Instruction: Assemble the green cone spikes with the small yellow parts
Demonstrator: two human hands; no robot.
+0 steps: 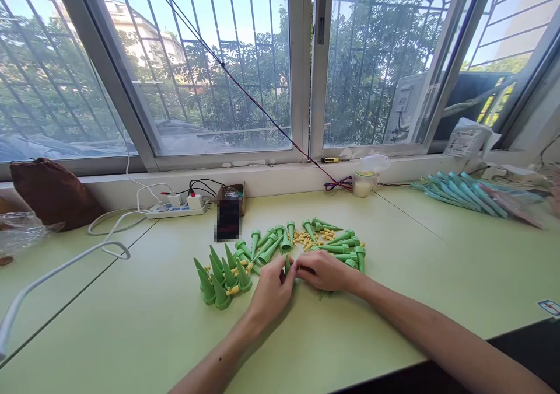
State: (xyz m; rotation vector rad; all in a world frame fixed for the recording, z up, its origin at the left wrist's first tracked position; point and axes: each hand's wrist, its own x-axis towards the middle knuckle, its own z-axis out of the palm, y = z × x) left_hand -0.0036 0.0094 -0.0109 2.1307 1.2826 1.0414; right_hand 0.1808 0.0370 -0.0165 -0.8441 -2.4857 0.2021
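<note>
My left hand (270, 292) is closed around a green plastic watering spike (287, 261), its pointed tip showing above the fingers. Against it, my right hand (324, 270) has its fingertips pinched together; whatever they hold is hidden. Left of my hands, several green spikes with small yellow valves (234, 290) at their sides stand point up in a cluster (222, 298). Beyond my fingers lies a pile of loose yellow valves (308, 240). More green spikes lie around that pile, at its left (266, 241) and right (345, 243).
A phone-like dark object (228, 220) leans on a small box (238, 191) at the back. Left of it are a power strip (175, 208), white cables and a brown bag (56, 192). A plastic cup (364, 184) and teal packets (464, 192) sit toward the window at right.
</note>
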